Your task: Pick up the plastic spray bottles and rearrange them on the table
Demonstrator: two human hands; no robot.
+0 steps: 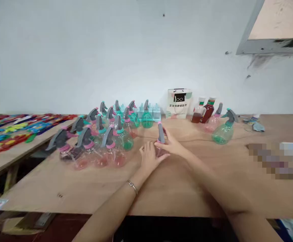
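Note:
Near the middle of the table, a spray bottle (160, 132) with a grey trigger head and pink collar stands between my two hands. My left hand (149, 155) curls around the lower left side of its body. At its neck and right side, my right hand (171, 144) has its fingers wrapped around the bottle. Much of the clear body is hidden behind my fingers. To the left stands a cluster of similar bottles, some pink (114, 156) and some green (126, 139), all with grey spray heads.
A paper bag (179, 104) stands against the wall, beside two sauce bottles (208, 109). On the right are a green spray bottle (223, 132) and a pink one (212, 124). Colourful items (12, 131) cover a table at left. Crumpled bits (257, 126) lie at far right.

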